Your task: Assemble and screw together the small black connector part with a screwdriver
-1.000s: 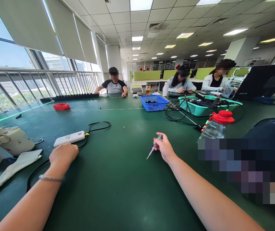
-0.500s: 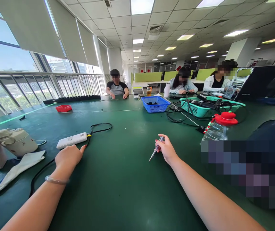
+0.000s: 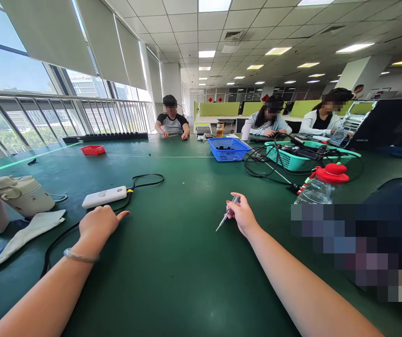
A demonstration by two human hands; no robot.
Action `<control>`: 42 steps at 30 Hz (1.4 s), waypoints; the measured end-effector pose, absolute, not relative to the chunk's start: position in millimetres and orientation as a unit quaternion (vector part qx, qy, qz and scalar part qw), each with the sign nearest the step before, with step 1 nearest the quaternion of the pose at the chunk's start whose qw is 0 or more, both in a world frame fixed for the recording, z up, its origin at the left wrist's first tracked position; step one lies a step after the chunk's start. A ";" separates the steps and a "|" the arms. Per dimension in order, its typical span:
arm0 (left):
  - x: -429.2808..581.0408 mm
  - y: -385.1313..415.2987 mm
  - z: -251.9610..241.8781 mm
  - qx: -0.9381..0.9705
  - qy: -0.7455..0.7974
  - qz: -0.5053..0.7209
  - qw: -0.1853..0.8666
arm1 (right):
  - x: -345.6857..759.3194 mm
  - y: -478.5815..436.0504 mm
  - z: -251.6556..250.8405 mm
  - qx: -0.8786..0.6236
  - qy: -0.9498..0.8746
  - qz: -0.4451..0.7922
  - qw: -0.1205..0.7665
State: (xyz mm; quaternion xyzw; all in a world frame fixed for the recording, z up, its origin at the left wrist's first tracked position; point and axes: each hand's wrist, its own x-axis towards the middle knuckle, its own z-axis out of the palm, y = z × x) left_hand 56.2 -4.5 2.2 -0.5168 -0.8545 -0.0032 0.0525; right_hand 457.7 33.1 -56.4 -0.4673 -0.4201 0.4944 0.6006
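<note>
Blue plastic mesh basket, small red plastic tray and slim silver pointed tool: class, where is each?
Blue plastic mesh basket (image 3: 229, 155), head view, front wall.
Small red plastic tray (image 3: 93, 152), head view, front wall.
Slim silver pointed tool (image 3: 225, 216), head view, shaft.

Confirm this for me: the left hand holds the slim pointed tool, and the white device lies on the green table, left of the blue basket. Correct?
Not quite: the head view shows the right hand holding the slim pointed tool, not the left hand. The white device does lie on the green table, left of the blue basket.
</note>
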 end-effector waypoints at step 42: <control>55.7 -10.5 -3.4 -0.483 -0.869 -0.020 0.105 | 460.1 34.7 -61.5 -0.478 -0.450 0.481 0.580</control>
